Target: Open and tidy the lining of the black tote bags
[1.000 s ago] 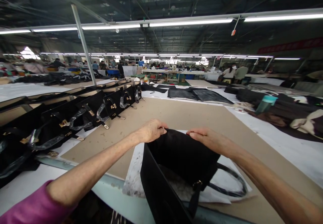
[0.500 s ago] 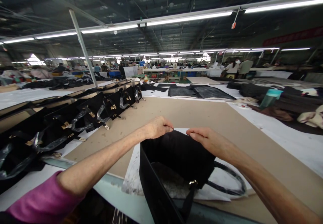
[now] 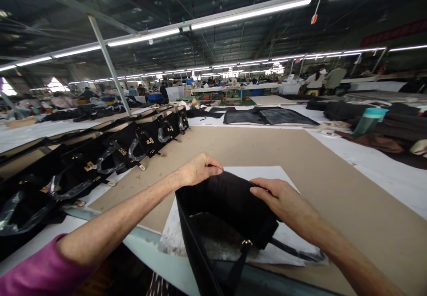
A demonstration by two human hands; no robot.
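A black handbag body [image 3: 230, 200] stands at the near table edge, its front part leaning down over the edge. My left hand [image 3: 200, 170] pinches the far top edge of the bag near its left corner. Farther right on the same edge, my right hand [image 3: 283, 196] grips it between thumb and fingers. A gold-coloured ring [image 3: 247, 242] and a black strap [image 3: 238, 265] hang at the bag's near right side. One black handle [image 3: 295, 252] lies to the right, partly under my right forearm. Beneath the bag is a stained white sheet [image 3: 173, 233].
Finished-looking black handbags [image 3: 113, 149] with plastic-wrapped handles stand in a row at the left. Flat black pieces [image 3: 267, 115] lie at the back of the beige board [image 3: 220, 142]. A teal-lidded bottle [image 3: 370, 120] and dark cloth are on the right. People work far behind.
My left hand and the bag have shifted slightly left in view. My right hand has moved slightly right and down, and the bag's right handle has dropped lower.
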